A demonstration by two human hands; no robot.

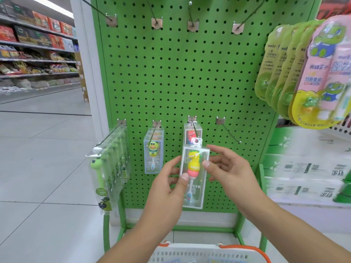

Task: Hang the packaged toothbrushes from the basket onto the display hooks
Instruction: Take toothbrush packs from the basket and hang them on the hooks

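Note:
A clear box with a yellow dinosaur toothbrush point(194, 177) hangs upright at the tip of a lower hook point(196, 132) on the green pegboard point(180, 73). My left hand point(167, 184) pinches its left edge with thumb on the front. My right hand point(226, 168) pinches its right edge. Behind it on the same hook hangs a red dinosaur box point(191, 135). A green frog toothbrush box point(153, 154) hangs on the hook to the left. The white basket point(199, 253) with orange handles sits at the bottom edge.
Several long green toothbrush packs point(108, 168) fill the far-left lower hook. An empty hook point(229, 133) sticks out at lower right, and the upper row of hooks point(156, 22) is bare. Large frog packs point(303, 73) hang at upper right. Shop shelves point(38, 54) line the aisle left.

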